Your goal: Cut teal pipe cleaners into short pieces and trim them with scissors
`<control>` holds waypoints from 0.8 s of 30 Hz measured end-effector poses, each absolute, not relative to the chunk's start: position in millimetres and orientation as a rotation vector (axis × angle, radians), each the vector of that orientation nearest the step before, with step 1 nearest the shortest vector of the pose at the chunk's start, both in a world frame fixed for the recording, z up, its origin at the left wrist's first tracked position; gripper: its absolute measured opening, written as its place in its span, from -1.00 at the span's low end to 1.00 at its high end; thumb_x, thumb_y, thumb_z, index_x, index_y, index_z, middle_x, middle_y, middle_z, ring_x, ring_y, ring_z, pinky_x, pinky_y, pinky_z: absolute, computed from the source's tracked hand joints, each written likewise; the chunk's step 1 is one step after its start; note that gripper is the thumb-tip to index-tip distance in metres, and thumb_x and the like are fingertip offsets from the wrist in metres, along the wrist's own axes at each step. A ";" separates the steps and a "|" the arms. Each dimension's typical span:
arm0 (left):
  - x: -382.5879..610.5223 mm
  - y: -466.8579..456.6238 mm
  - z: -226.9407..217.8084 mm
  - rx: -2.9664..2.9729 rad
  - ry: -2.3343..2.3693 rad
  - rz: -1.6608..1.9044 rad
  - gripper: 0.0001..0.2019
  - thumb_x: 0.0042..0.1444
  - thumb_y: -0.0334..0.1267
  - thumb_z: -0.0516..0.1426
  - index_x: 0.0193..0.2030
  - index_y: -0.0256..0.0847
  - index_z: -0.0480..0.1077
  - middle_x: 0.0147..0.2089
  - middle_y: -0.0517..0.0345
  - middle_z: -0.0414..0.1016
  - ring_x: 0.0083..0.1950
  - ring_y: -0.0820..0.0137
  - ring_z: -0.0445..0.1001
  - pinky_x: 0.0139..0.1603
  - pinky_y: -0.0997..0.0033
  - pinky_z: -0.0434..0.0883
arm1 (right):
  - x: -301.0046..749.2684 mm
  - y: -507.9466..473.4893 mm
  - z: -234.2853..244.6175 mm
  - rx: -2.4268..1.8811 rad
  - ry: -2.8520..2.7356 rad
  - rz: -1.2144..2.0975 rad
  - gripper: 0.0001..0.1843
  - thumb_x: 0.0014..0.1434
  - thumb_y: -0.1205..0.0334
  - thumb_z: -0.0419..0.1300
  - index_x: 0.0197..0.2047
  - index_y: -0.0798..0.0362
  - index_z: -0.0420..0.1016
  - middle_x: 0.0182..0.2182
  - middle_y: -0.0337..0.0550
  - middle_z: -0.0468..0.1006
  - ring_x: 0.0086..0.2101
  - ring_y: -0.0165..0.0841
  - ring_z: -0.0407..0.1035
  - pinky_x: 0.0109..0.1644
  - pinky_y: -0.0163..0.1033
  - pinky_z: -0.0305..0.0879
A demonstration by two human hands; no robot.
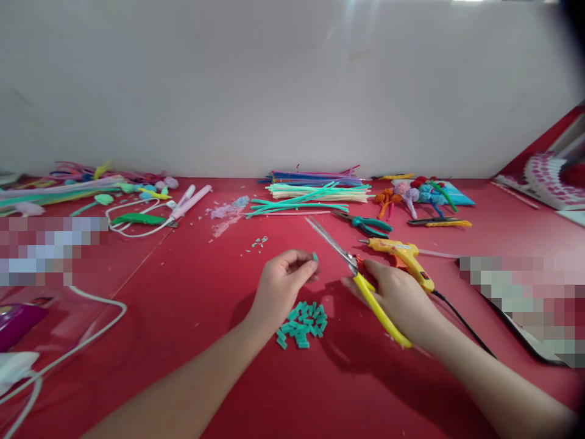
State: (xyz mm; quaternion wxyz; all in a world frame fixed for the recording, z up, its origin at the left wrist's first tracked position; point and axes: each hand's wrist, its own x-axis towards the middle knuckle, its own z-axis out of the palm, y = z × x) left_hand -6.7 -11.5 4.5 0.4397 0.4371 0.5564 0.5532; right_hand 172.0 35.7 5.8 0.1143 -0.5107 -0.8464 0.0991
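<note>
Between the thumb and fingertips of my left hand (pixel 287 274) a short green pipe cleaner piece (pixel 315 257) is pinched. My right hand (pixel 397 299) is closed around yellow-handled scissors (pixel 336 244), whose blades point up and to the left, apart from the green piece. Below my left hand lies a heap of short green pipe cleaner pieces (pixel 302 323) on the red table (pixel 219 378). Tiny green scraps (pixel 259 242) are scattered beyond that hand.
Bundled pipe cleaners (pixel 315 195) lie against the wall. Pliers (pixel 365 225), a yellow glue gun (pixel 402 256), a cutter knife (pixel 439 222) and fuzzy flowers (pixel 411 192) are at right. At left are a pink corded tool (pixel 189 204), a white cable (pixel 105 300) and more pipe cleaners (pixel 68 186).
</note>
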 end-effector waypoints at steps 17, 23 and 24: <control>11.7 -18.5 5.9 1.884 1.537 0.945 -0.90 -0.05 -0.38 0.02 -0.46 -0.18 0.35 -0.48 0.19 0.37 -0.43 0.44 0.32 -0.38 0.50 0.23 | 163.2 26.3 -1.4 -1.252 -2.164 0.932 -0.94 -0.10 0.28 0.02 -0.52 0.09 0.23 -0.66 -0.38 0.16 -0.60 -0.54 0.03 -0.58 -0.42 -0.09; 6.7 -17.7 6.1 1.888 1.512 0.983 -0.89 -0.06 -0.39 0.02 -0.49 -0.18 0.35 -0.49 0.20 0.37 -0.43 0.44 0.31 -0.38 0.49 0.23 | 163.5 24.3 -2.7 -1.257 -2.160 0.917 -0.92 -0.08 0.26 0.01 -0.52 0.09 0.24 -0.66 -0.36 0.19 -0.61 -0.53 0.05 -0.58 -0.42 -0.08; 4.7 -16.9 5.5 1.874 1.513 0.990 -0.90 -0.07 -0.39 0.02 -0.49 -0.18 0.34 -0.49 0.21 0.36 -0.44 0.45 0.31 -0.38 0.49 0.24 | 163.2 24.1 -2.3 -1.264 -2.156 0.906 -0.91 -0.07 0.26 0.01 -0.52 0.09 0.24 -0.66 -0.35 0.19 -0.61 -0.53 0.05 -0.58 -0.42 -0.08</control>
